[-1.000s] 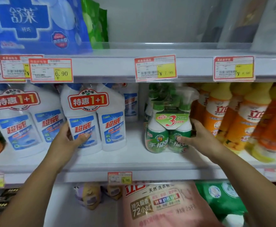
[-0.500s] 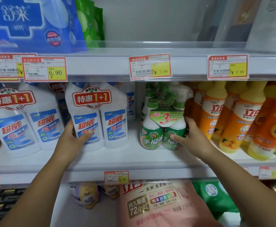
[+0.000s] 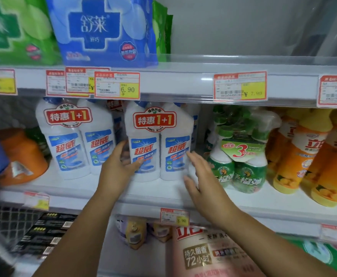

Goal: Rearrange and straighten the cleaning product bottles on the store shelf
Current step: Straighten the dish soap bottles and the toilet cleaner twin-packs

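A twin pack of white cleaner bottles [image 3: 159,140] with blue labels and a red "1+1" tag stands on the middle shelf [image 3: 163,193]. My left hand [image 3: 119,166] grips its left bottle, thumb across the front label. My right hand [image 3: 197,176] is blurred, fingers straight, right beside the pack's right bottle. A second identical twin pack [image 3: 73,136] stands to the left. A green spray-bottle pack [image 3: 241,162] with a "3" tag stands to the right, untouched.
Orange and yellow dish-soap bottles [image 3: 303,156] fill the shelf's right end. An orange jug [image 3: 22,156] lies at the left. Blue and green tissue packs [image 3: 103,31] sit on the upper shelf, and a pink detergent bag [image 3: 209,254] sits below. Price tags line the shelf edges.
My right hand has let go of the green spray pack and moved left to the white twin pack. The view has swung left. My left hand stays on the white pack.
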The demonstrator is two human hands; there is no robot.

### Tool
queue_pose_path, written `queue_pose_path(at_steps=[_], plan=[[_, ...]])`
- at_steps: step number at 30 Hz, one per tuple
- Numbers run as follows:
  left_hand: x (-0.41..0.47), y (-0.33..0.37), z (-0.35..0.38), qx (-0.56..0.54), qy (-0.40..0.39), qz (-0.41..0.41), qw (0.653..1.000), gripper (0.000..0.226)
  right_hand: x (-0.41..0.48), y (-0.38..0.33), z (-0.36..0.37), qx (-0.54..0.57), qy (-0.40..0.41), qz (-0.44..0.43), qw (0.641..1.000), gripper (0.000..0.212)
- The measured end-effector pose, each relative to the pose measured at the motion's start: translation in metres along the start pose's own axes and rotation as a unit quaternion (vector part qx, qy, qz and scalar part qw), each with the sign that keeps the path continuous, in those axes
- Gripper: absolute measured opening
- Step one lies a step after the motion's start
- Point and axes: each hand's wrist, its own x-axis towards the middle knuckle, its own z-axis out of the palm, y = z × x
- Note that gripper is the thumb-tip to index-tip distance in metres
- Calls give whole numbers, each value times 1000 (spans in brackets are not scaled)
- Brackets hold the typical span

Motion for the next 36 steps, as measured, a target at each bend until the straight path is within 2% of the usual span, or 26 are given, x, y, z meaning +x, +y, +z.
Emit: queue_pose_path(at_steps=[3, 7, 18, 36], plan=[[0, -4, 2, -6, 23, 0, 1000, 55, 20, 3, 25, 30, 0, 56, 998, 76], [10, -11, 12, -31, 25, 8, 999, 53, 35, 9, 47, 62, 25, 78, 995, 88], [53, -22, 65, -52, -12, 25, 998, 54, 65, 38, 41, 43, 53, 103, 992, 95], [62, -37, 67, -45, -92, 30, 994, 74, 80, 52, 48, 42, 41, 119, 991, 99]])
